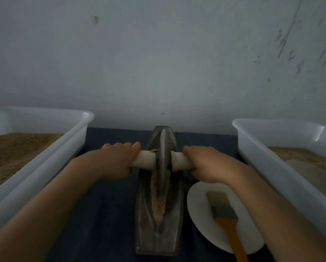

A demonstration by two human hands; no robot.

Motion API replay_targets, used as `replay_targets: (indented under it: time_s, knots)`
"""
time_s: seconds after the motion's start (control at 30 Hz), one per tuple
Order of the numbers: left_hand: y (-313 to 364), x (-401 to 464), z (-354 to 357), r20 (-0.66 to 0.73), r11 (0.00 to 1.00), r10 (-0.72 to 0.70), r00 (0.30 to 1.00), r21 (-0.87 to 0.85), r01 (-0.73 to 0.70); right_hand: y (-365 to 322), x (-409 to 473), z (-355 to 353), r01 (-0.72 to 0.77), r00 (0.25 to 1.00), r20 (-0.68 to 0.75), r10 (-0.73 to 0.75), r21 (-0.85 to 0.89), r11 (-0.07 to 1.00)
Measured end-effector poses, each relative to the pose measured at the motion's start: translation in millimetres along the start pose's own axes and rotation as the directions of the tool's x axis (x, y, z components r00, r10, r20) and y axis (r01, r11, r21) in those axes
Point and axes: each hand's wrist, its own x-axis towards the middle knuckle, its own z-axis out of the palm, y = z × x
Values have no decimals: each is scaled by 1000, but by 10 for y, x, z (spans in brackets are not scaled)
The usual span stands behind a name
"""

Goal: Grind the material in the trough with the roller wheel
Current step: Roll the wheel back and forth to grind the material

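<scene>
- Left hand [113, 159] and right hand [209, 163] each curl round the pale axle [145, 160].
- Roller wheel [163, 157] stands in the dark trough [158, 241], towards its far end.
- Coarse brown material [158, 207] lies nearer me.
- No readable writing anywhere.

The trough [159, 188] lies mid-table [105, 214], its far end at the back edge, the roller wheel [163, 159] standing in it. Tubs [45, 161] [283, 167] flank it left and right. A plate [202, 214] beside its right near end carries a brush [224, 216].
</scene>
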Motion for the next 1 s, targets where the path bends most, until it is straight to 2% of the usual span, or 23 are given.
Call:
replay_targets:
  time_s: [0.1, 0.2, 0.37, 0.47, 0.53, 0.6, 0.7, 0.77, 0.87, 1.0]
  knots:
    - [9, -162, -153, 205, 989, 102, 973, -127, -77, -50, -139, -168, 39, 977, 208, -49, 54, 998]
    - [7, -292, -257, 295, 977, 171, 940, -173, -123, -88, -247, -272, 80, 947, 306, -96, 67, 995]
    - [-26, -271, -250, 310, 961, 190, 931, -253, -112, -71, -233, -280, 95, 956, 266, -122, 110, 989]
    - [-51, -171, -173, 224, 959, 154, 962, -268, -91, -27, -104, -174, 58, 973, 217, -81, 109, 992]
    - [-57, -72, -92, 125, 981, 95, 988, -179, -72, 6, -24, -89, 23, 992, 126, -31, 69, 997]
    - [-64, 32, 26, -38, 999, 29, 999, -41, -31, 44, 54, 23, 1, 1000, -17, 0, 22, 1000]
    - [-74, 171, 223, -314, 996, -16, 949, 81, 44, 105, 162, 207, -22, 970, -242, 9, -50, 999]
    - [-78, 230, 319, -453, 991, -13, 891, 113, 72, 126, 214, 288, -42, 945, -328, 13, -81, 996]
    - [-70, 260, 376, -529, 993, -13, 849, 91, 72, 123, 242, 346, -49, 915, -403, 5, -97, 994]
    - [-73, 209, 338, -484, 996, -5, 875, 73, 46, 109, 204, 301, -40, 931, -366, 1, -98, 994]
